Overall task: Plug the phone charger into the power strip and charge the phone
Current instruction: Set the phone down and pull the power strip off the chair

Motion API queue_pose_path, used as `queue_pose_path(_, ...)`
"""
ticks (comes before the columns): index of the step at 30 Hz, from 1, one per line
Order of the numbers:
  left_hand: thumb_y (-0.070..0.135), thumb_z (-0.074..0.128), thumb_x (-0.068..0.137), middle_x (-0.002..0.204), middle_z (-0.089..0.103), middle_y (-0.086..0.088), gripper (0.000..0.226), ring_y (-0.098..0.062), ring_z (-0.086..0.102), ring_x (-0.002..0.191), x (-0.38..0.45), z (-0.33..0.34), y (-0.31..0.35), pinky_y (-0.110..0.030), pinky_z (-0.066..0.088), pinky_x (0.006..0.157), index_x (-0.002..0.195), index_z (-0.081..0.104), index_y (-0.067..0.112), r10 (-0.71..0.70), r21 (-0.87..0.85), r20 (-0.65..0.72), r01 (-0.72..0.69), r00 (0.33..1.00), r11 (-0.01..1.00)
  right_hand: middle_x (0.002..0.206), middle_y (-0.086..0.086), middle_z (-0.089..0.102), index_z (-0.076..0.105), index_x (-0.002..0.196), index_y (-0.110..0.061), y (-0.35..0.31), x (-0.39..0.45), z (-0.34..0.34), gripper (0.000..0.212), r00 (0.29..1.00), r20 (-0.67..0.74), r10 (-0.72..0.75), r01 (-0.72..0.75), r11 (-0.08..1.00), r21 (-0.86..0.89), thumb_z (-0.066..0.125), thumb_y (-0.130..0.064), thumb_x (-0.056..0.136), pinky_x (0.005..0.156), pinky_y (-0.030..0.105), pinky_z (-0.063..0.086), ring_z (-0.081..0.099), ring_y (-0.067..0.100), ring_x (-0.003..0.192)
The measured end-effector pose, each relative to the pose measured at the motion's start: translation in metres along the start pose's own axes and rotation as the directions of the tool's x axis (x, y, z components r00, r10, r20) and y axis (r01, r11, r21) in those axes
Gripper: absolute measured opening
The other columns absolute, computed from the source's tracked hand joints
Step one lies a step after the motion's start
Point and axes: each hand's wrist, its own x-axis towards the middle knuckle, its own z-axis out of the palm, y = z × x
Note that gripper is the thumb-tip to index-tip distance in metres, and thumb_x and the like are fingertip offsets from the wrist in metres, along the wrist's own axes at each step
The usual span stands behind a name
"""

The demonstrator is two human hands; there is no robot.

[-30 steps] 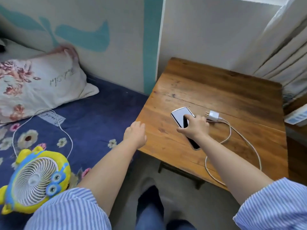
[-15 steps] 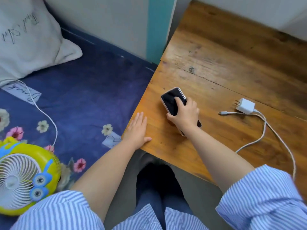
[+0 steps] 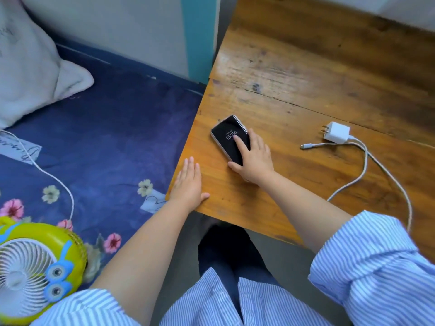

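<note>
A dark phone lies flat on the wooden table near its left edge, its screen lit with a clock. My right hand rests on the phone's near half, thumb on one side and fingers on the other, index finger on the screen. My left hand lies flat and open on the table's left corner, holding nothing. A white charger plug lies to the right, prongs pointing left. Its white cable loops toward the near edge, and the loose connector end lies in front of the plug. No power strip is in view.
Left of the table is a bed with a blue flowered sheet, a white pillow and a yellow cartoon fan with its own white cord. My legs in dark trousers fill the gap between bed and table.
The view has come closer and tilted down. My right hand has slid the phone left toward the table edge, away from the charger, and the screen has lit. My left hand has settled flat on the corner.
</note>
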Motion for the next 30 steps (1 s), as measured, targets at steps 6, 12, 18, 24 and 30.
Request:
queue_pose_path(6,0.034,0.05,0.091,0.157,0.0,-0.016,0.076,-0.027,0.002,0.145,-0.008,-0.029,0.028,-0.038,0.015,0.118,0.144,0.006,0.001,-0.006,0.123,-0.028,0.009,1.0,0.992,0.155,0.012,0.003,0.019,0.14,-0.025,0.021,-0.034,-0.026,0.06,0.998,0.056,0.0,0.0,1.0,0.01,0.047,-0.04,0.088,0.114,0.046,0.016,0.005,0.03,0.141)
queue_pose_path(12,0.022,0.051,0.091,0.15,0.025,-0.014,0.048,-0.026,0.017,0.141,-0.021,-0.085,0.117,-0.04,0.032,0.109,0.131,0.034,0.003,0.218,0.26,-0.227,-0.157,0.949,0.953,0.153,0.014,0.01,0.027,0.137,-0.02,0.063,-0.082,-0.081,0.053,0.987,-0.129,0.094,-0.084,0.993,0.077,0.048,-0.03,0.089,0.112,0.047,0.018,0.008,0.029,0.14)
queue_pose_path(18,0.015,0.052,0.088,0.146,0.031,-0.015,0.04,-0.026,0.021,0.139,-0.054,-0.119,0.24,-0.041,0.034,0.107,0.125,0.041,0.004,0.426,0.396,-0.34,-0.283,0.839,0.874,0.151,0.014,0.019,0.032,0.135,-0.017,0.139,-0.151,-0.135,0.051,0.923,-0.342,0.175,-0.146,0.983,0.11,0.05,-0.027,0.088,0.109,0.046,0.023,0.015,0.029,0.138)
queue_pose_path(24,0.012,0.052,0.086,0.141,0.037,-0.013,0.037,-0.025,0.027,0.135,-0.099,-0.123,0.355,-0.041,0.037,0.102,0.121,0.044,0.005,0.486,0.406,-0.441,-0.316,0.754,0.858,0.151,0.015,0.019,0.029,0.137,-0.016,0.242,-0.233,-0.178,0.05,0.867,-0.425,0.26,-0.226,0.966,0.13,0.045,-0.029,0.091,0.111,0.046,0.021,0.013,0.031,0.139)
queue_pose_path(30,0.014,0.053,0.086,0.143,0.035,-0.014,0.043,-0.028,0.025,0.137,-0.13,-0.119,0.454,-0.043,0.035,0.104,0.126,0.041,0.006,0.526,0.406,-0.474,-0.355,0.706,0.842,0.149,0.015,0.023,0.027,0.138,-0.015,0.341,-0.305,-0.206,0.051,0.826,-0.478,0.3,-0.283,0.953,0.11,0.043,-0.03,0.092,0.11,0.049,0.024,0.015,0.032,0.138)
